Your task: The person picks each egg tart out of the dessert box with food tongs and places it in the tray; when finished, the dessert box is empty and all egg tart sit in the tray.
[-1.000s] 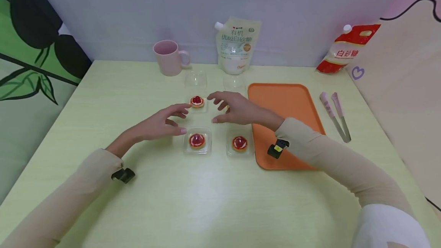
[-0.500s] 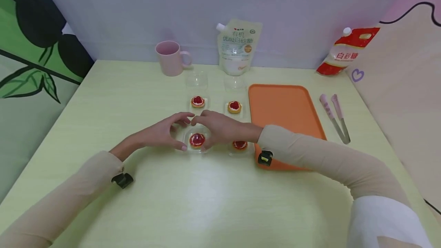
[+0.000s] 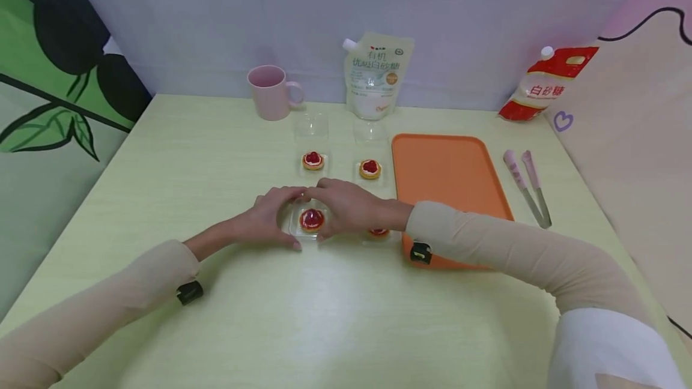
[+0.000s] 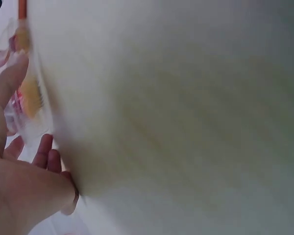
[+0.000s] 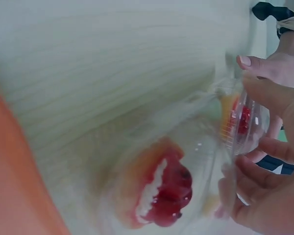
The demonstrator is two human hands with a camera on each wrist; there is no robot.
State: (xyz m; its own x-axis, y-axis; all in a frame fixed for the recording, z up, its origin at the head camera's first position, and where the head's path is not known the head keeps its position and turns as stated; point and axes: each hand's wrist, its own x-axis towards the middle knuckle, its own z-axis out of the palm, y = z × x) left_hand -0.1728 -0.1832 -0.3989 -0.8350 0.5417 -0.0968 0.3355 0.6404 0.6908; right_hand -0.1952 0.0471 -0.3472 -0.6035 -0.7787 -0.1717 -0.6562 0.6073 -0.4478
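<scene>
A clear plastic pastry box [image 3: 296, 224] with a fruit tart [image 3: 312, 220] inside stands at the front left of a group of boxes, its lid over the tart. Round its left side curve the fingers and thumb of my left hand [image 3: 264, 220]. My right hand [image 3: 351, 208] holds the right side, thumb in front and fingers behind. Both hands' fingertips nearly meet behind the box. In the right wrist view, a second covered tart [image 5: 166, 196] sits close by; the head view shows it mostly hidden under my right hand and wrist.
Behind stand two boxes with lids folded back, holding tarts [image 3: 313, 161] [image 3: 370, 168]. An orange tray [image 3: 449, 167] lies to the right, with two pink-handled utensils [image 3: 527, 188] beyond. A pink mug [image 3: 270, 92], a sugar pouch [image 3: 375, 77] and a red sugar bag [image 3: 546, 84] line the back.
My right hand has come left and toward me from the back right box to the front left one. My left hand has closed in around the same box.
</scene>
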